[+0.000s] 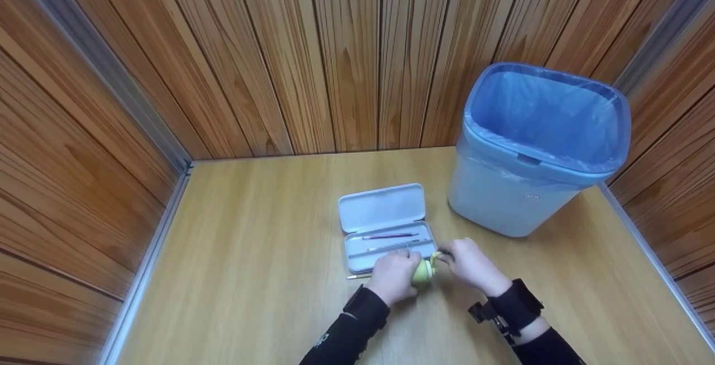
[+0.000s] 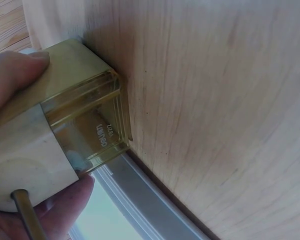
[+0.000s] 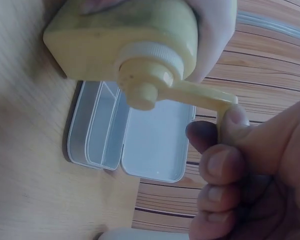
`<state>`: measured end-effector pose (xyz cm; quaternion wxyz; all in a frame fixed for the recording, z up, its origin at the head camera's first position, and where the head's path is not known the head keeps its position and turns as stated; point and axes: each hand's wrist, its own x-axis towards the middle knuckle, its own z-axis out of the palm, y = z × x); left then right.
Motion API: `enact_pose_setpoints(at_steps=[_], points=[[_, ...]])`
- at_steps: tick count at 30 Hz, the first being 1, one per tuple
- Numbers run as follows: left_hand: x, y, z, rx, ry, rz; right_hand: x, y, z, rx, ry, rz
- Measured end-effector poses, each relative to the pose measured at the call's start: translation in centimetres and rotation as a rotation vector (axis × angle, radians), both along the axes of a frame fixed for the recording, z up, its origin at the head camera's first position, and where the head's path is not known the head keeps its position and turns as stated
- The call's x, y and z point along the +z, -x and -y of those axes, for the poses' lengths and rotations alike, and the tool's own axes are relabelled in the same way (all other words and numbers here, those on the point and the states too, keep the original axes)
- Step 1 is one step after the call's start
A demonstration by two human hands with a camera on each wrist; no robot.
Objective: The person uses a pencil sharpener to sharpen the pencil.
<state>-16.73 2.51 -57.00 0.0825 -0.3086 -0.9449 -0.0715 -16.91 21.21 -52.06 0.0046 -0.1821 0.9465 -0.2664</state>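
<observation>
A yellow-green crank pencil sharpener (image 1: 423, 273) lies in the grip of my left hand (image 1: 394, 275), low over the tabletop. Its clear drawer (image 2: 90, 125) faces the wood in the left wrist view. From the hole in its end sticks a pencil (image 2: 27, 215), whose other end is hidden inside. My right hand (image 1: 472, 264) pinches the knob end of the crank handle (image 3: 205, 96) between thumb and fingers. Just beyond the hands, a light-coloured pencil case (image 1: 382, 208) lies with its lid back. Inside it are a purple pencil (image 1: 388, 236) and a thin greyish pencil-like stick (image 1: 391, 247).
To the right at the back stands a tall bin (image 1: 503, 197) lined with a blue bag (image 1: 547, 116). Wood-panelled walls (image 1: 357, 63) enclose the table (image 1: 251, 253) at the back and both sides, with metal strips along the side edges.
</observation>
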Motion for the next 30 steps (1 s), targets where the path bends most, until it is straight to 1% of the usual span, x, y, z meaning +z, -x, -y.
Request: enact_pose_setpoints(at_steps=[8,14,19,24,27,30], points=[[-0.2,-0.1,-0.1,0.006,0.012,-0.019,-0.6,1.3,0.2,-0.041,-0.012,0.031],[-0.1,-0.1,-0.1,0.004,0.008,-0.027,-1.1,2.2,0.4,-0.102,-0.03,0.131],[0.0,-0.1,-0.1,0.007,0.008,-0.018,-1.8,2.7,0.4,-0.113,-0.021,0.159],[0.0,0.0,-0.1,0.002,0.011,-0.014,-2.6,3.0,0.4,-0.119,-0.026,0.156],[0.0,0.0,-0.1,0.005,0.013,-0.012,-3.4,3.2,0.5,-0.113,-0.032,0.159],[-0.1,-0.1,-0.1,0.008,0.015,-0.008,-4.4,3.0,0.7,-0.116,-0.019,0.206]])
